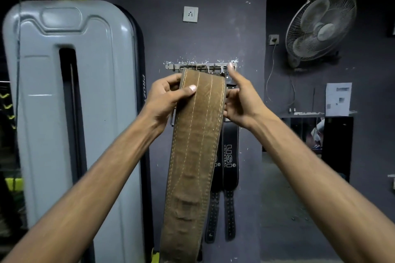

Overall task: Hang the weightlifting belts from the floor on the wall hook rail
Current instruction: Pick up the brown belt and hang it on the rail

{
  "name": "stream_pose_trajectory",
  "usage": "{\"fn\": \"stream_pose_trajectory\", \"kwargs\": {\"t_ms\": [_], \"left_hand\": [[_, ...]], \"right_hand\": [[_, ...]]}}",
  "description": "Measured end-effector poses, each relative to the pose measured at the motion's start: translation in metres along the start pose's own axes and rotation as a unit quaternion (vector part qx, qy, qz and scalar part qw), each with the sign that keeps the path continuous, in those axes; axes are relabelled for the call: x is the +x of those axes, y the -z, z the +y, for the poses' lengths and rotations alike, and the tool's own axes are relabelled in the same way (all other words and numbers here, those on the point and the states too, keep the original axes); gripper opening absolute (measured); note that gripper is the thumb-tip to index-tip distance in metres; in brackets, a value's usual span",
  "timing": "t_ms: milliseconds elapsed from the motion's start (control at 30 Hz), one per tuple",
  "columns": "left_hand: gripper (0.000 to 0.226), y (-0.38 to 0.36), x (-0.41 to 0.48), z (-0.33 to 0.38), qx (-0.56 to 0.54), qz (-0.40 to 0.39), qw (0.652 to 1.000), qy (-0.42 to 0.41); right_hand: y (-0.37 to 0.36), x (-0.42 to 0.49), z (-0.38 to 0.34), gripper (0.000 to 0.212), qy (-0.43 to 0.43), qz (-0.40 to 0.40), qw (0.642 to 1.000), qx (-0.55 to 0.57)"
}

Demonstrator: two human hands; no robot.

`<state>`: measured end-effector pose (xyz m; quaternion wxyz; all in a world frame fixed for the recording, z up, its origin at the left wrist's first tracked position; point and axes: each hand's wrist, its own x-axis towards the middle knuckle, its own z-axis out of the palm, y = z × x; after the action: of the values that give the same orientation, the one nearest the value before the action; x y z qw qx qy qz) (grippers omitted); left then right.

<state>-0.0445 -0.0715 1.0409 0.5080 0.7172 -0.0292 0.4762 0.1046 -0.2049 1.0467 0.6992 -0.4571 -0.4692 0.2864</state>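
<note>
A wide brown leather belt (192, 151) with pale stitching hangs down in front of me, its top end raised level with the metal hook rail (171, 66) on the dark wall. My left hand (166, 100) grips the belt's left edge near the top, thumb across its face. My right hand (239, 100) holds the belt's right edge from behind, thumb pointing up at the rail's right end. A black belt (229, 156) with white lettering hangs from the rail behind the brown one, and another black belt is mostly hidden beside it.
A tall grey machine cover (64, 102) stands close on the left. A wall socket (190, 14) sits above the rail. On the right are a wall fan (320, 28), its cable, and a shelf (316, 113) with paper.
</note>
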Motion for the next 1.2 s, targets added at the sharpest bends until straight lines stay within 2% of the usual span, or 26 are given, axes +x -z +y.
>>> {"fn": "stream_pose_trajectory", "kwargs": {"t_ms": [67, 167, 233, 300, 400, 500, 600, 767, 833, 900, 1000, 1067, 1133, 1200], "left_hand": [[0.027, 0.008, -0.002, -0.002, -0.001, -0.024, 0.999, 0.021], [0.007, 0.014, -0.004, 0.000, -0.049, -0.022, 0.990, 0.130], [0.018, 0.015, -0.002, -0.006, -0.058, 0.004, 0.978, 0.199], [0.018, 0.010, 0.000, -0.013, -0.084, 0.005, 0.968, 0.237], [0.021, -0.001, 0.011, -0.021, -0.137, 0.035, 0.961, 0.238], [0.017, -0.015, 0.025, -0.024, -0.168, 0.085, 0.955, 0.228], [0.018, -0.023, 0.034, -0.033, -0.135, 0.117, 0.965, 0.193], [0.029, -0.047, 0.035, -0.053, -0.052, 0.134, 0.980, 0.139], [0.029, -0.052, 0.033, -0.061, -0.009, 0.115, 0.987, 0.114], [0.031, -0.054, 0.029, -0.068, 0.051, 0.076, 0.992, 0.085], [0.033, -0.052, 0.026, -0.077, 0.112, 0.022, 0.991, 0.065], [0.041, -0.045, 0.028, -0.083, 0.139, -0.022, 0.987, 0.071], [0.054, -0.032, 0.034, -0.090, 0.157, -0.072, 0.980, 0.097], [0.063, -0.016, 0.043, -0.099, 0.119, -0.122, 0.977, 0.126]], "right_hand": [[-0.009, 0.009, -0.004, 0.050, -0.004, 0.051, 0.999, 0.005], [-0.016, 0.022, -0.002, 0.026, 0.007, 0.076, 0.997, 0.023], [-0.016, 0.023, 0.005, 0.017, 0.040, 0.084, 0.996, 0.001], [-0.010, 0.023, 0.017, 0.012, 0.072, 0.080, 0.993, -0.049], [0.004, 0.019, 0.032, 0.022, 0.109, 0.047, 0.986, -0.120], [0.015, 0.009, 0.040, 0.017, 0.134, -0.004, 0.980, -0.146], [0.027, 0.006, 0.043, 0.030, 0.117, -0.019, 0.987, -0.109], [0.048, 0.024, 0.034, 0.022, 0.075, 0.010, 0.995, -0.067], [0.055, 0.036, 0.029, 0.024, 0.061, 0.007, 0.995, -0.075], [0.062, 0.049, 0.026, 0.037, 0.031, 0.027, 0.997, -0.072], [0.068, 0.068, 0.038, 0.034, 0.027, 0.064, 0.991, -0.111], [0.071, 0.083, 0.054, 0.046, 0.055, 0.087, 0.982, -0.160], [0.074, 0.100, 0.072, 0.049, 0.077, 0.092, 0.977, -0.175], [0.078, 0.120, 0.087, 0.052, 0.079, 0.102, 0.976, -0.175]]}}
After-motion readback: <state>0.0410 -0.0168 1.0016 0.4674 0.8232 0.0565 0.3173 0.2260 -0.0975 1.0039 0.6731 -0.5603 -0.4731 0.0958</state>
